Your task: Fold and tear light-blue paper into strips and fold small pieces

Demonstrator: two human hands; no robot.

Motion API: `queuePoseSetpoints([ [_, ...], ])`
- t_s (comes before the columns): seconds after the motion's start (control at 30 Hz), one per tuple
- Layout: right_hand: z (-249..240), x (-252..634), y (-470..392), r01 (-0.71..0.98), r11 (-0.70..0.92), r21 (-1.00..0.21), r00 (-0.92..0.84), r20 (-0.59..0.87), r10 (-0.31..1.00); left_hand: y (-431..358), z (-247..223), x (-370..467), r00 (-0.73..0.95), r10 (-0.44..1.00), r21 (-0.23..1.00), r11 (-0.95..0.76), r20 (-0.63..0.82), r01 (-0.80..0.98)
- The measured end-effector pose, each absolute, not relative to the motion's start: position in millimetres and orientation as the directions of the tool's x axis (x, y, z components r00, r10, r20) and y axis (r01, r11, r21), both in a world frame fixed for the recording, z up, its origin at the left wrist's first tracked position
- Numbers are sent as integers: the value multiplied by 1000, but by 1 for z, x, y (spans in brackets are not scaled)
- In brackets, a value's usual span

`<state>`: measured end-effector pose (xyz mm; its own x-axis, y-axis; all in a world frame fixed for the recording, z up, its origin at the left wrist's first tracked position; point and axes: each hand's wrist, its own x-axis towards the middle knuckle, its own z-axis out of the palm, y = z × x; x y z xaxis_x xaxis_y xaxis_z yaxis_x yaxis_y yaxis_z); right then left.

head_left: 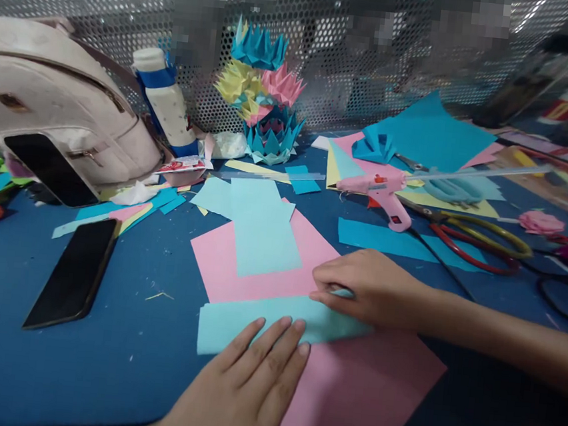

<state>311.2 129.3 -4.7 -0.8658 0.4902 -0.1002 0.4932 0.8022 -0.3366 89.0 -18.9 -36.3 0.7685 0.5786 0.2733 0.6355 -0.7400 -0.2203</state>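
Note:
A folded strip of light blue paper lies across a large pink sheet on the blue table. My left hand rests flat on the strip's lower edge, fingers stretched out and slightly apart. At the strip's right part, my right hand is closed, with fingers curled and thumb against the paper; a bit of light blue shows between thumb and fingers. Just beyond the strip, another light blue rectangle lies on the pink sheet. The strip's right end is partly hidden under my right hand.
A pink glue gun, scissors with red and yellow handles and a blue paper strip lie right. Folded paper flowers stand at the back. Left are a phone, a bottle and a backpack.

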Motion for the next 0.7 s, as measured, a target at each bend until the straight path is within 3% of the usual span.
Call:
queuePoseSetpoints([
  [0.23, -13, 314, 131, 502, 789, -355, -861, -117, 496, -13, -43, 91, 737, 583, -189, -726, 342, 662],
  [0.7, -16, 312, 134, 508, 777, -371, -854, -97, 512, -12, -44, 91, 719, 617, -152, -716, 319, 681],
])
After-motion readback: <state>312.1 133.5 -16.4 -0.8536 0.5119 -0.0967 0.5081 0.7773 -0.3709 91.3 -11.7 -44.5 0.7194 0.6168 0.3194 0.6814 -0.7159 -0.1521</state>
